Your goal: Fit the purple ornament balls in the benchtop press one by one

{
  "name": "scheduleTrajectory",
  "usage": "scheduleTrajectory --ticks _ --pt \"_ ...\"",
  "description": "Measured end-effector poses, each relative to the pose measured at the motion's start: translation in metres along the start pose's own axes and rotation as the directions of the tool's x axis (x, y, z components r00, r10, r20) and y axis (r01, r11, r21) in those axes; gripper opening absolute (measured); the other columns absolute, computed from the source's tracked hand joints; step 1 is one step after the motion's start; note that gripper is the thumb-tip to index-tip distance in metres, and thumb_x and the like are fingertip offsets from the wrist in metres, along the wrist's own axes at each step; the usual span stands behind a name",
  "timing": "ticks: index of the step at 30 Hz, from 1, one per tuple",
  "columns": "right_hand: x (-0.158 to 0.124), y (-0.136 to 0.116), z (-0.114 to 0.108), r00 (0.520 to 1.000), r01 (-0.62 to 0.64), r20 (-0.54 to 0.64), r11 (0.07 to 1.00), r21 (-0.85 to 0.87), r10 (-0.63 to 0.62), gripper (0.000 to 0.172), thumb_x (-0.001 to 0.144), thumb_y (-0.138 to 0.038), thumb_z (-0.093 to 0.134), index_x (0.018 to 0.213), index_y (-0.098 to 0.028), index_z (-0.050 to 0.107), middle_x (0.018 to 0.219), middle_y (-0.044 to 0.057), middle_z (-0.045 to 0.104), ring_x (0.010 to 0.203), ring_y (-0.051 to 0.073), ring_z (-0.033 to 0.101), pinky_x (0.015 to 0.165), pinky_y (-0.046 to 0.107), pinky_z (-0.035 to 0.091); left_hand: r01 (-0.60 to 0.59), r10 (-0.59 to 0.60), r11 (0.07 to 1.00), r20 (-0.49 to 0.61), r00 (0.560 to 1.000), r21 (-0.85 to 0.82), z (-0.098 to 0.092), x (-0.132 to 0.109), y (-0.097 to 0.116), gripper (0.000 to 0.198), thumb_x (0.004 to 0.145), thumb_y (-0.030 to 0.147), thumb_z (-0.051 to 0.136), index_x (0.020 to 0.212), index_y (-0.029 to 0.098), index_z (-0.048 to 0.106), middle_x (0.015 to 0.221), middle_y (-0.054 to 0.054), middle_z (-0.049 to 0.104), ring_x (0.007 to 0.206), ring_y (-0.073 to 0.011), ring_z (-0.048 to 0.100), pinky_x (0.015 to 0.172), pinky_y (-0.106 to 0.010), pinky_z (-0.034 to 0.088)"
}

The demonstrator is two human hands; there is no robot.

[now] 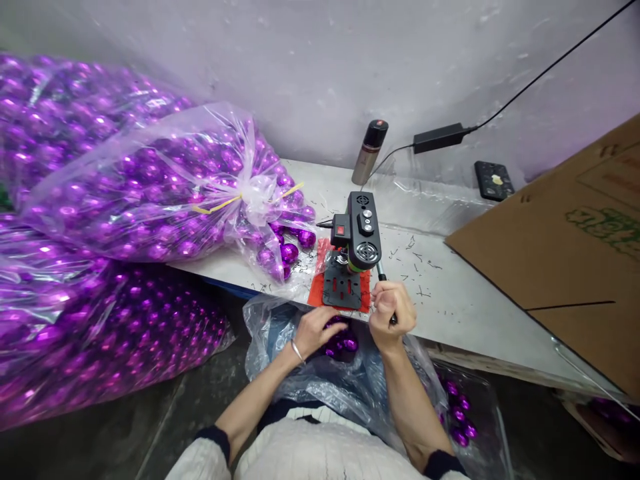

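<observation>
A small black bench machine (365, 230) with a hand lever and a red switch stands on the table, its slotted base plate (342, 293) on a red cloth (316, 291). My right hand (393, 312) is closed around the black grip of the lever (382, 273). At the table's front edge, just before the base plate, my left hand (316, 331) has its fingers stretched out and apart, with no object visible in it. Shiny purple balls (349, 344) lie close below those fingers, in clear plastic sheeting (280, 333) over my lap.
Large clear bags of purple balls (150, 193) fill the left side. Loose balls (289, 253) lie beside the machine. Behind it are a spray can (370, 152), a power adapter (439, 138) and a phone (494, 180). A cardboard box (565, 247) occupies the right. Dark shavings litter the table (440, 287).
</observation>
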State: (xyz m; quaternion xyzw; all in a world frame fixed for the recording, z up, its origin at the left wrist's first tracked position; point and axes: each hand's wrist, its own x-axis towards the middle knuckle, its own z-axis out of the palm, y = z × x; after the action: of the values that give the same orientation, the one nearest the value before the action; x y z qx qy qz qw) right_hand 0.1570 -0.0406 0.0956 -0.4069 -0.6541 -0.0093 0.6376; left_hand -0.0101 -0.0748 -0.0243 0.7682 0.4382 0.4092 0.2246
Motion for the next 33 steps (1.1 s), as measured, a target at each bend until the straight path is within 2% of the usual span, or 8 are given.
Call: scheduleTrajectory --ticks 5,8,12,17,21,27,30,33 --pt "0.001 -0.001 0.002 1.000 0.000 -0.018 1.000 -0.016 0.000 0.031 0.098 -0.013 0.049 0.069 -0.023 0.047 0.066 -0.002 0.057 0.062 0.013 0.057 0.058 0.029 0.042 0.159 -0.078 0.944 -0.272 0.959 0.289 -0.050 0.104 -0.035 0.023 0.099 0.023 0.059 0.119 0.018 0.070 0.119 -0.015 0.074 0.113 -0.0285 0.070 0.101 -0.045 0.057" --pt "0.003 -0.002 0.003 1.000 0.018 -0.025 1.000 -0.025 -0.019 0.032 0.099 -0.013 0.048 0.069 -0.023 0.047 0.066 -0.002 0.056 0.062 0.013 0.057 0.058 0.029 0.042 0.225 -0.177 0.853 -0.144 0.974 0.470 -0.064 0.152 -0.061 0.035 0.089 0.011 0.067 0.124 0.018 0.068 0.132 -0.021 0.067 0.116 -0.0353 0.067 0.100 -0.053 0.054" --pt "0.004 -0.002 0.003 0.999 0.034 -0.018 0.999 -0.038 -0.035 0.030 0.098 -0.013 0.048 0.070 -0.024 0.049 0.066 -0.002 0.058 0.061 0.013 0.058 0.056 0.029 0.043 0.271 -0.255 0.818 -0.102 0.962 0.507 -0.059 0.177 -0.080 0.048 0.082 0.009 0.075 0.127 0.017 0.064 0.133 -0.022 0.065 0.111 -0.0364 0.067 0.095 -0.050 0.055" --pt "0.004 -0.001 0.004 0.999 0.048 -0.020 0.999 -0.018 -0.048 0.030 0.096 -0.009 0.048 0.070 -0.023 0.049 0.065 -0.002 0.057 0.062 0.013 0.058 0.057 0.028 0.043 0.348 -0.316 0.810 -0.148 0.937 0.472 -0.056 0.181 -0.088 0.054 0.078 0.014 0.083 0.126 0.011 0.060 0.118 -0.021 0.069 0.110 -0.0371 0.066 0.096 -0.047 0.053" --pt "0.004 -0.001 0.004 0.998 0.067 -0.012 0.998 -0.019 -0.067 0.029 0.096 -0.009 0.048 0.071 -0.024 0.050 0.063 -0.002 0.056 0.062 0.014 0.059 0.057 0.029 0.043 0.233 -0.185 0.873 -0.153 0.971 0.429 -0.066 0.174 -0.086 0.062 0.080 0.021 0.084 0.134 0.010 0.056 0.124 -0.023 0.068 0.113 -0.0371 0.066 0.099 -0.049 0.053" --pt "0.005 0.000 0.002 0.997 0.074 -0.010 0.997 -0.035 -0.075 0.030 0.097 -0.011 0.047 0.070 -0.024 0.049 0.065 -0.001 0.057 0.061 0.014 0.059 0.056 0.029 0.043 0.034 0.016 0.974 -0.217 0.976 0.223 -0.081 0.125 -0.043 0.054 0.090 0.043 0.077 0.133 0.018 0.058 0.132 -0.018 0.069 0.125 -0.0324 0.066 0.110 -0.047 0.052" --pt "0.004 0.000 0.002 0.998 0.060 -0.010 0.997 -0.052 -0.061 0.030 0.098 -0.013 0.047 0.070 -0.024 0.048 0.067 -0.001 0.059 0.061 0.013 0.059 0.056 0.029 0.043 0.116 -0.132 0.990 -0.253 0.959 -0.076 -0.072 0.092 -0.017 0.058 0.087 0.055 0.077 0.131 0.022 0.060 0.131 -0.014 0.070 0.124 -0.0303 0.068 0.109 -0.046 0.055" --pt "0.004 0.000 0.001 0.998 0.056 -0.007 0.997 -0.051 -0.056 0.030 0.099 -0.014 0.047 0.071 -0.024 0.048 0.068 -0.001 0.058 0.062 0.013 0.058 0.057 0.029 0.042 0.350 -0.467 0.763 -0.089 0.880 -0.543 -0.057 0.067 -0.002 0.058 0.092 0.063 0.066 0.135 0.024 0.058 0.126 -0.011 0.074 0.111 -0.0268 0.074 0.094 -0.044 0.063"
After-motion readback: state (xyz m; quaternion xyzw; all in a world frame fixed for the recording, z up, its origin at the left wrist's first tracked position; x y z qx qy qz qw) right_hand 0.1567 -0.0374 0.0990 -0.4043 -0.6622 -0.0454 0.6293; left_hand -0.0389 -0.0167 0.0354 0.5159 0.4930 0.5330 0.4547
